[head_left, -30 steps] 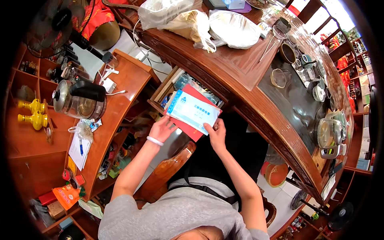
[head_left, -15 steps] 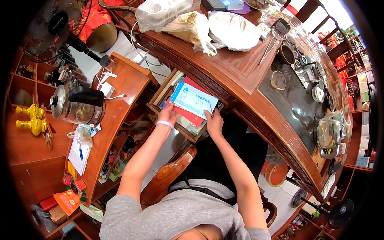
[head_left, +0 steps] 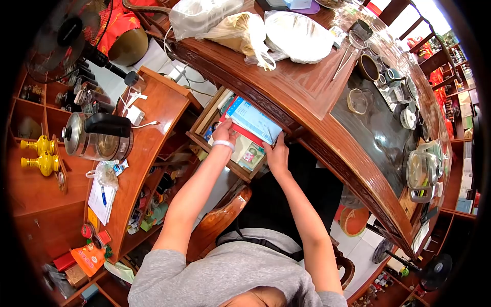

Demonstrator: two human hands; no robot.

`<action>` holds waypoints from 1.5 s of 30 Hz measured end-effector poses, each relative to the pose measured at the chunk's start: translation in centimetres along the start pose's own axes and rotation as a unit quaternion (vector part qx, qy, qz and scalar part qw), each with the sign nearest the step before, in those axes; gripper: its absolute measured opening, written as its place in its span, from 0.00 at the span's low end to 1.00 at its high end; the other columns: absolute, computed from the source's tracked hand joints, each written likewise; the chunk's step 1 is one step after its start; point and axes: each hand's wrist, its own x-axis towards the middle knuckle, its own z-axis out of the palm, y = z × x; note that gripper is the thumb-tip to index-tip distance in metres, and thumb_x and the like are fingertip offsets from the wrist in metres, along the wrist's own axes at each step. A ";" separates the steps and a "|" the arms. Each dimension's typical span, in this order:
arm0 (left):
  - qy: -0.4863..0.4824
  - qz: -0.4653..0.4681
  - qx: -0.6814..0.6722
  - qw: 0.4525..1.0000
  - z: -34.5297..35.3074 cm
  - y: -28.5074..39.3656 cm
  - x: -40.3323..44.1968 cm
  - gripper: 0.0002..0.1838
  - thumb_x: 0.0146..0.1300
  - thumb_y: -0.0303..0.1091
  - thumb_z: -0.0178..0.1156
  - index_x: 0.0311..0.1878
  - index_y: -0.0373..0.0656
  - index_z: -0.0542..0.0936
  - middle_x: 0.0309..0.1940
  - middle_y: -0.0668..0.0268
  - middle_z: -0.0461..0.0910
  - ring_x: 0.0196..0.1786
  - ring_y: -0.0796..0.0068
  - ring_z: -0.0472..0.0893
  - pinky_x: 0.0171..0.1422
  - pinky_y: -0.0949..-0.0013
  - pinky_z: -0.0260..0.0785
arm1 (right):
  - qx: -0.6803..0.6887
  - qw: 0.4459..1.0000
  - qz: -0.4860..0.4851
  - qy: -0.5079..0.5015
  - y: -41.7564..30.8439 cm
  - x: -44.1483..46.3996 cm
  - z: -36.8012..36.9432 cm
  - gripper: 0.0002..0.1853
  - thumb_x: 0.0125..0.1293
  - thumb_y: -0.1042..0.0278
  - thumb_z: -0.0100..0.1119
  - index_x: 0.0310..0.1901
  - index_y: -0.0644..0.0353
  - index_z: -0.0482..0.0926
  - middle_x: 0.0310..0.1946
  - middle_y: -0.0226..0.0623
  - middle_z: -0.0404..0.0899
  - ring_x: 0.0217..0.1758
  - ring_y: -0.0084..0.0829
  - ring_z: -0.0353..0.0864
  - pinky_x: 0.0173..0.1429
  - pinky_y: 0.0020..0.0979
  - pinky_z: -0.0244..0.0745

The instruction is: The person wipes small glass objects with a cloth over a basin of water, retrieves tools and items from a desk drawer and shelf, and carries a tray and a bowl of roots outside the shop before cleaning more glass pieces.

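A blue-and-white printed booklet [head_left: 254, 118] lies over a red folder or booklet [head_left: 244, 134] inside an open wooden drawer [head_left: 204, 144]. My left hand [head_left: 225, 134], with a white band at the wrist, grips the left end of the booklets. My right hand [head_left: 277, 155] pinches their right end near the drawer's right side. Papers and a small greenish printed card or note [head_left: 251, 155] show in the near part of the drawer. The far ends of the booklets reach up to the desk's edge.
The carved desk [head_left: 317, 105] rises just beyond the drawer, with plastic bags [head_left: 296, 38] and tea ware [head_left: 407, 118] on top. At left, a side cabinet [head_left: 158, 105] holds a glass kettle [head_left: 105, 137] and notepad [head_left: 102, 199]. A wooden chair arm [head_left: 220, 217] is close by.
Both booklets have shifted away from me, deeper toward the desk. My left hand moved right and up with them, and more papers at the drawer's near side now show.
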 end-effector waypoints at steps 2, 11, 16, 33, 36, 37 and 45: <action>-0.012 -0.008 0.035 0.999 -0.4 0.3 0.0 0.13 0.57 0.27 0.50 0.47 0.39 0.69 0.42 0.61 0.71 0.47 0.65 0.70 0.51 0.53 0.63 | -0.013 1.000 0.001 -0.014 0.2 0.4 0.0 0.34 0.52 0.67 0.57 0.55 0.78 0.53 0.39 0.64 0.70 0.39 0.52 0.73 0.39 0.38 0.70; -0.084 0.096 0.136 0.982 -5.7 7.5 -6.9 0.06 0.56 0.26 0.52 0.36 0.35 0.72 0.32 0.60 0.75 0.35 0.68 0.75 0.43 0.65 0.70 | -0.156 0.980 -0.108 0.064 -2.6 -1.6 -1.7 0.21 0.53 0.69 0.54 0.48 0.68 0.64 0.40 0.55 0.72 0.34 0.49 0.75 0.36 0.39 0.72; -0.103 0.066 0.127 0.984 -5.7 8.4 -8.5 0.05 0.55 0.27 0.53 0.34 0.36 0.73 0.27 0.63 0.75 0.28 0.74 0.75 0.36 0.70 0.72 | -0.122 0.971 -0.175 -0.109 -2.4 -0.9 2.0 0.06 0.51 0.74 0.48 0.32 0.64 0.70 0.30 0.45 0.75 0.36 0.46 0.73 0.37 0.42 0.70; 0.184 0.390 0.302 0.850 -19.8 18.9 -12.4 0.05 0.52 0.24 0.56 0.31 0.33 0.77 0.21 0.66 0.76 0.21 0.83 0.72 0.22 0.81 0.63 | 0.011 0.937 -0.103 -0.334 -4.5 -0.8 4.4 0.14 0.57 0.68 0.50 0.42 0.67 0.73 0.32 0.48 0.77 0.36 0.39 0.77 0.42 0.32 0.68; 0.177 0.378 0.312 0.854 -18.0 18.2 -11.7 0.05 0.51 0.25 0.56 0.31 0.34 0.77 0.20 0.66 0.76 0.20 0.83 0.72 0.23 0.81 0.62 | 0.048 0.884 -0.080 -0.459 -4.6 -4.0 6.4 0.17 0.56 0.62 0.50 0.42 0.66 0.74 0.33 0.49 0.77 0.39 0.39 0.76 0.45 0.29 0.68; 0.151 0.388 0.316 0.853 -16.6 17.9 -11.1 0.06 0.51 0.26 0.57 0.31 0.34 0.77 0.20 0.67 0.76 0.21 0.83 0.72 0.23 0.81 0.62 | 0.044 0.887 -0.079 -0.454 -4.1 -4.0 7.1 0.17 0.56 0.62 0.50 0.42 0.66 0.74 0.33 0.49 0.77 0.39 0.39 0.76 0.45 0.29 0.68; 0.076 0.511 0.439 0.735 -7.4 19.8 -3.0 0.07 0.47 0.28 0.58 0.28 0.33 0.78 0.23 0.62 0.79 0.26 0.77 0.76 0.33 0.75 0.67 | -0.068 0.870 -0.064 -0.483 -4.4 -4.4 8.6 0.29 0.55 0.59 0.50 0.52 0.76 0.61 0.52 0.61 0.61 0.58 0.49 0.58 0.60 0.33 0.54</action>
